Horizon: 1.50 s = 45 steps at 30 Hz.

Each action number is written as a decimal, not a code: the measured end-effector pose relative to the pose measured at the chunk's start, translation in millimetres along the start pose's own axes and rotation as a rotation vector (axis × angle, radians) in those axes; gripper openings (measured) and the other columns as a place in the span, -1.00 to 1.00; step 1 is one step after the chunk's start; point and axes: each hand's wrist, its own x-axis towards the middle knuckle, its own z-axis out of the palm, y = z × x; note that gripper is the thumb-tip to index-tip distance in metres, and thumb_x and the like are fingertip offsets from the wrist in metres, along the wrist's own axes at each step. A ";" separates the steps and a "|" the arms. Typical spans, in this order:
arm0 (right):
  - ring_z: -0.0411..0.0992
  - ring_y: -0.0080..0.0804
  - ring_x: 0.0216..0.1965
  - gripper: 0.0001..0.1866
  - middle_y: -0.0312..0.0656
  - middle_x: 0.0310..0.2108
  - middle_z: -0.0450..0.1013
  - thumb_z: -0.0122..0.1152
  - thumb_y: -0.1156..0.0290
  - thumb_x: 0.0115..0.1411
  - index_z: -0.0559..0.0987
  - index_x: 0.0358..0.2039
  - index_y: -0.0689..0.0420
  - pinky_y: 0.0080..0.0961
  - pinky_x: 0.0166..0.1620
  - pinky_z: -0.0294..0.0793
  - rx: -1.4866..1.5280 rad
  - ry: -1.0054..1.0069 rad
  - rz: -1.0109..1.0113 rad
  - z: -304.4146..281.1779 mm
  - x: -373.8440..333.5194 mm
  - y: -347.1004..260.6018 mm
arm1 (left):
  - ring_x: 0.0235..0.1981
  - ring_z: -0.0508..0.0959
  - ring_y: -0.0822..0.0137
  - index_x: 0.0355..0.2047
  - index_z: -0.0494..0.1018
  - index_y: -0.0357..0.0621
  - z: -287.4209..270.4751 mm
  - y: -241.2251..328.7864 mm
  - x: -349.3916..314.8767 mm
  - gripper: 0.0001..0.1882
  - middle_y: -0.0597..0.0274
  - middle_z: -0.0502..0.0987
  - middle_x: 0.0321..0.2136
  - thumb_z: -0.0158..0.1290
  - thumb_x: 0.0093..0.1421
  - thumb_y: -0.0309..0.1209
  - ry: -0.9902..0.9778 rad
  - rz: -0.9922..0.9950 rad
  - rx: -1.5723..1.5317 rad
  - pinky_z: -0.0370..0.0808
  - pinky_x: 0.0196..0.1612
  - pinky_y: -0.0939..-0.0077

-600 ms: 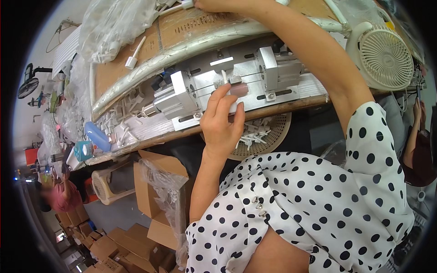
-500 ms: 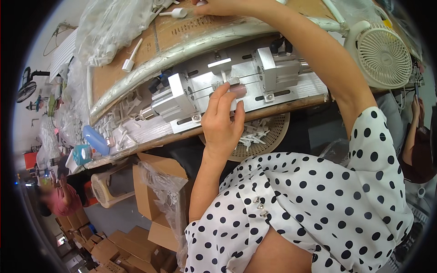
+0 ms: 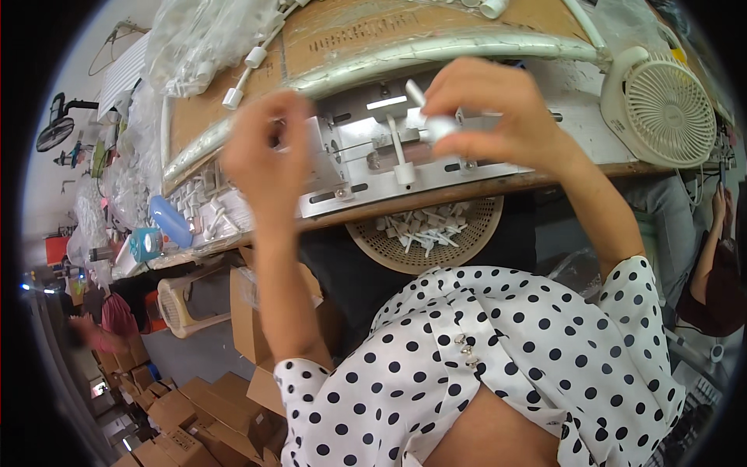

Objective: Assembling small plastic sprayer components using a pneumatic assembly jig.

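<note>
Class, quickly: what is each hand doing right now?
Left hand: raised before the metal jig; grip cannot be told.
Right hand: closed, pinching a small white plastic part.

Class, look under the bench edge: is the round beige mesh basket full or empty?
Partly filled: the round beige mesh basket holds a loose pile of small white plastic parts.

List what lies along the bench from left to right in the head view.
Blue bottle → left hand → metal jig → right hand, pinching a small white part → white desk fan.
</note>
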 end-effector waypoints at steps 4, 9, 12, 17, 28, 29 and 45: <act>0.36 -0.34 -0.39 -0.75 -0.25 -0.52 0.37 0.32 0.33 -0.17 0.48 -0.51 0.17 -0.46 -0.33 0.37 -0.042 -0.114 -0.165 36.4 -5.5 -5.2 | -0.45 0.48 0.20 -0.41 0.52 -0.15 -28.6 -94.5 58.7 -0.85 0.13 0.51 -0.49 0.02 -0.02 -0.47 -0.028 0.181 0.319 0.39 -0.36 0.42; 0.33 -0.35 -0.42 -0.74 -0.26 -0.57 0.30 0.29 0.33 -0.24 0.42 -0.59 0.17 -0.49 -0.29 0.33 -0.295 -0.189 -0.269 53.6 -13.0 6.2 | -0.51 0.44 0.30 -0.39 0.52 -0.15 -27.8 -93.2 69.8 -0.84 0.14 0.49 -0.52 0.04 -0.02 -0.46 -0.293 -0.141 0.382 0.36 -0.41 0.48; 0.34 -0.36 -0.40 -0.75 -0.26 -0.56 0.32 0.28 0.34 -0.26 0.41 -0.61 0.14 -0.49 -0.31 0.34 -0.387 -0.223 -0.300 59.3 -14.7 4.8 | -0.54 0.40 0.42 -0.37 0.52 -0.16 -36.4 -79.1 51.5 -0.84 0.22 0.49 -0.53 0.05 0.00 -0.46 -0.179 -0.097 0.238 0.33 -0.44 0.56; 0.36 -0.36 -0.41 -0.75 -0.26 -0.56 0.33 0.28 0.32 -0.26 0.39 -0.63 0.12 -0.47 -0.33 0.36 -0.394 -0.351 -0.150 61.0 -6.9 -8.6 | -0.46 0.40 0.54 -0.31 0.50 -0.22 -56.0 -54.3 0.3 -0.83 0.33 0.47 -0.40 0.05 0.03 -0.53 -0.104 -0.258 -0.064 0.34 -0.40 0.67; 0.45 -0.14 -0.35 -0.70 -0.09 -0.41 0.48 0.14 0.18 0.00 0.49 -0.35 0.14 -0.27 -0.30 0.41 -0.659 -0.260 0.079 119.2 166.6 52.5 | -0.34 0.44 0.38 -0.37 0.48 -0.21 -9.6 17.4 -90.6 -0.73 0.17 0.43 -0.29 0.21 -0.17 -0.56 -0.109 -0.228 -0.353 0.43 -0.39 0.61; 0.46 -0.13 -0.34 -0.68 -0.09 -0.41 0.48 0.14 0.18 0.00 0.49 -0.32 0.15 -0.28 -0.28 0.42 -0.675 -0.291 0.099 130.4 175.3 60.0 | -0.34 0.45 0.31 -0.38 0.47 -0.23 -4.8 22.2 -92.8 -0.74 0.13 0.42 -0.27 0.21 -0.16 -0.57 -0.156 -0.183 -0.330 0.44 -0.38 0.56; 0.46 -0.30 -0.45 -0.79 -0.18 -0.50 0.48 0.17 0.33 -0.05 0.52 -0.43 0.21 -0.47 -0.32 0.43 0.026 0.107 0.182 3.8 31.7 -11.4 | -0.25 0.45 -0.06 -0.32 0.38 -0.28 50.3 40.1 -79.7 -0.78 -0.07 0.39 -0.18 0.06 -0.03 -0.54 -0.289 0.088 -0.061 0.40 -0.22 0.26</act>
